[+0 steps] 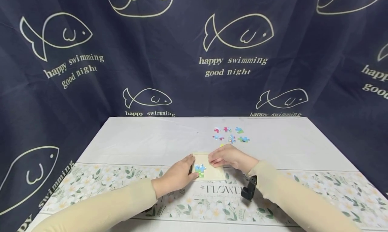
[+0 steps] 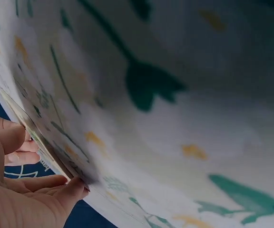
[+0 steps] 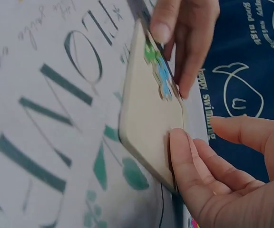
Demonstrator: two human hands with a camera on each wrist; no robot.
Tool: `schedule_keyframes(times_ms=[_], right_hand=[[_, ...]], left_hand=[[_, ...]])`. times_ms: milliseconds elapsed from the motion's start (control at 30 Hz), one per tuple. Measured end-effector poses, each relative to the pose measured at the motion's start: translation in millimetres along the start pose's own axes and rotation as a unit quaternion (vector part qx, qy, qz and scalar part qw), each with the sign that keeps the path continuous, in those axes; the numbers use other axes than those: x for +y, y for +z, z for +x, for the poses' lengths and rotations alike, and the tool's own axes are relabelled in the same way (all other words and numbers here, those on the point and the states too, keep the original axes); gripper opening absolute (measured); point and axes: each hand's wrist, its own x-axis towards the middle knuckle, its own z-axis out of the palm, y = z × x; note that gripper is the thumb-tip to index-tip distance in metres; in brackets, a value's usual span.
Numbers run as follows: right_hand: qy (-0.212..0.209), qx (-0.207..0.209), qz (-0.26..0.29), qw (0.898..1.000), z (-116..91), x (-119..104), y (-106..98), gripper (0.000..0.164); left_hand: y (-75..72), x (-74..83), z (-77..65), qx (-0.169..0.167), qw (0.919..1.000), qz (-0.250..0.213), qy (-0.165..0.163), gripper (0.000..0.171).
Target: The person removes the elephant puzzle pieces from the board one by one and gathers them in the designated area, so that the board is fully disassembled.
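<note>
A shallow pale wooden puzzle tray [image 1: 213,174] lies at the table's middle. A few joined blue and green jigsaw pieces [image 1: 200,169] sit in its near left part. My left hand [image 1: 179,173] grips the tray's left edge, thumb near the joined pieces. At the far right part of the tray is my right hand [image 1: 231,156]. In the right wrist view, its thumb [image 3: 181,147] lies over the far rim with other fingers beyond, and the index finger stands away. No loose piece shows between its fingers; the contact beneath them is hidden.
Several loose jigsaw pieces [image 1: 231,138] lie spread beyond the tray, to the right. Something small and yellow [image 1: 222,145] peeks out behind the right hand. A floral cloth band [image 1: 121,178] crosses the white table [image 1: 151,137]. A dark curtain [image 1: 182,56] hangs behind.
</note>
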Motion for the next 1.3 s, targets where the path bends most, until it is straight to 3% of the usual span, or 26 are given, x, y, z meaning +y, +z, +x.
schedule_keyframes(times_ms=[567,900,1167,1300], right_hand=[[0.01,0.047,-0.098,0.994,2.1,0.4,30.8,0.023],[-0.012,0.09,-0.179,0.98,1.9,-1.3,44.9,0.018],[-0.021,0.091,-0.195,0.976,2.8,0.9,47.5,0.011],[-0.019,0.085,-0.22,0.972,1.7,-2.0,47.2,0.015]], left_hand=[[-1.4,-2.5,9.0,-0.019,0.9995,0.015,-0.018,0.068],[2.0,-4.2,6.7,-0.015,0.9996,0.021,-0.008,0.067],[2.4,-4.1,4.3,-0.013,0.9997,0.02,-0.003,0.067],[1.2,-4.6,4.8,-0.011,0.9997,0.021,-0.004,0.066]])
